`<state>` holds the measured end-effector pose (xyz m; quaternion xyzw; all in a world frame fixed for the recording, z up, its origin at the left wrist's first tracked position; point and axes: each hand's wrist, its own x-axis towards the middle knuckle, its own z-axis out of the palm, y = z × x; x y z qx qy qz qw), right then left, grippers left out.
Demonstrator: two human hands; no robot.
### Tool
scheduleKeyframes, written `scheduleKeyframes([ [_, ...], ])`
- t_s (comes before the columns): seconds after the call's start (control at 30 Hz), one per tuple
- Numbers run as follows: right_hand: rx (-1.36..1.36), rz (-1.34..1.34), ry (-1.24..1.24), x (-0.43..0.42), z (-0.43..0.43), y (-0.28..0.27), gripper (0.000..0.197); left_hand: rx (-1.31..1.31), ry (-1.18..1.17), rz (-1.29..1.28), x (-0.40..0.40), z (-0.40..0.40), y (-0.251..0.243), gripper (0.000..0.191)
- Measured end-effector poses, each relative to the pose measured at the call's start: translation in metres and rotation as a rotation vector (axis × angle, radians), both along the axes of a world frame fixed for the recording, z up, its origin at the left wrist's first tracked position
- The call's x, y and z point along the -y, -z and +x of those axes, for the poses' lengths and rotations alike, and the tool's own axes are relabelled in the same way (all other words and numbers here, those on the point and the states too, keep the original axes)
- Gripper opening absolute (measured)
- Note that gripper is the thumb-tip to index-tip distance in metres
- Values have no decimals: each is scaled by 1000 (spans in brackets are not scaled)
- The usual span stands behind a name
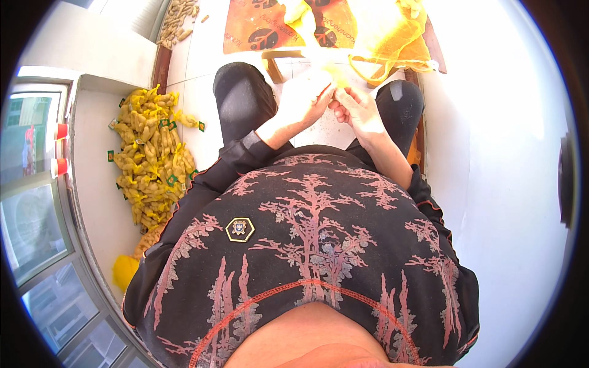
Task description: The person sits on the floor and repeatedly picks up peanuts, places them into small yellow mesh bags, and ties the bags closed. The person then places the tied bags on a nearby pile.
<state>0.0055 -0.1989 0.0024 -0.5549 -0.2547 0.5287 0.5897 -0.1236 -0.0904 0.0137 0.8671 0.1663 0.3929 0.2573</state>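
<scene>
My left hand (pixel 301 101) and my right hand (pixel 361 110) meet between my knees, fingertips pinched together. Between them is a bit of yellow mesh netting (pixel 340 78), partly washed out by strong sunlight. A pale yellow strip (pixel 301 20) lies on the low table beyond; glare hides whether it joins what I hold. The table has an orange printed cover (pixel 248 27). On its right side, loose yellow mesh bags (pixel 395 41) are heaped and hang over the near edge.
Against the left wall lies a pile of yellow net bags filled with peanuts in shells (pixel 152 152), with green tags. Loose peanuts (pixel 177 23) lie on the floor at upper left. Red-and-white cups (pixel 60 168) stand on the window ledge. A white wall (pixel 497 138) rises at right.
</scene>
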Motion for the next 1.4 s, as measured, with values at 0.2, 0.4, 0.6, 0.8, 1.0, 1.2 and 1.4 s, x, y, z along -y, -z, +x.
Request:
scheduleKeyframes([
  [0.2, -101, 60, 51, -11, 3, 16, 23, 63, 107, -94, 4, 2, -3, 9],
  [0.4, -244, 106, 24, -5, 6, -1, 18, 53, 12, -263, -11, -12, -4, 12],
  [0.6, -281, 143, 61, 0, -4, -5, 19, 83, -180, -300, -2, -10, 5, 15],
  [0.8, -168, 86, 47, 0, -7, -10, 22, 71, -75, -204, -4, -11, 13, 12],
  [1.0, 29, 54, 83, -4, -4, -12, 26, -42, 33, -350, 8, -18, -1, 8],
  [1.2, 100, -1, -3, -8, 13, -16, 23, 45, 219, -696, 2, -25, 5, 8],
  [1.4, 443, 141, -2, -25, 13, -12, 21, 200, 284, -1153, 4, -19, 5, 18],
])
